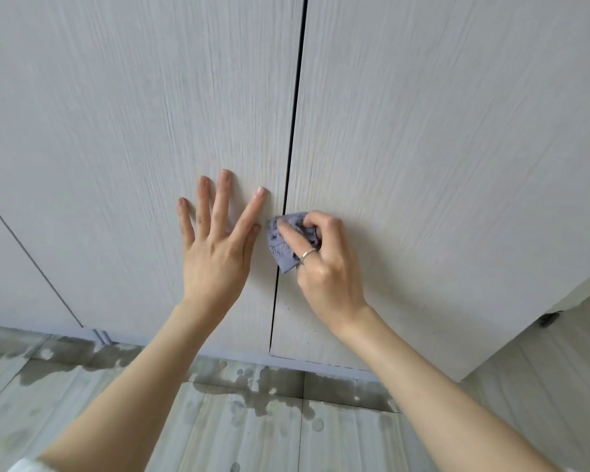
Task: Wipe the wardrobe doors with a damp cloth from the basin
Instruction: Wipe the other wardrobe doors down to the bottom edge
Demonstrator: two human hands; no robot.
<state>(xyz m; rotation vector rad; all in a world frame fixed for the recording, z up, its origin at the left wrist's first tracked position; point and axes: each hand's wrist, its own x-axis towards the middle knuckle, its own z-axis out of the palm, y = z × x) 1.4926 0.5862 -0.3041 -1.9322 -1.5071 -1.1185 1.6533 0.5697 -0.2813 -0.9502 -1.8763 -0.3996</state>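
Right hand is closed round a bunched lilac-grey cloth, fingers curled over it, a ring on one finger; cloth pressed to the right wardrobe door just beside the dark vertical gap between the doors, lower half of the panel. Left hand lies flat and fully spread on the left wardrobe door, holding nothing; I read it as bracing the door shut against the wiping pressure.

Progress, as I judge it: wiping is under way at the inner edge of the right door. I can see no clear wet sheen on either panel, so I cannot say which areas are already covered. A few dark specks show on the right door below the cloth, near the bottom edge; these look not yet wiped. Tiled floor below carries dark wet patches and drips along the wardrobe base. Basin not in view.

Left to do, by my estimate: lower right door, then whatever remains of both panels
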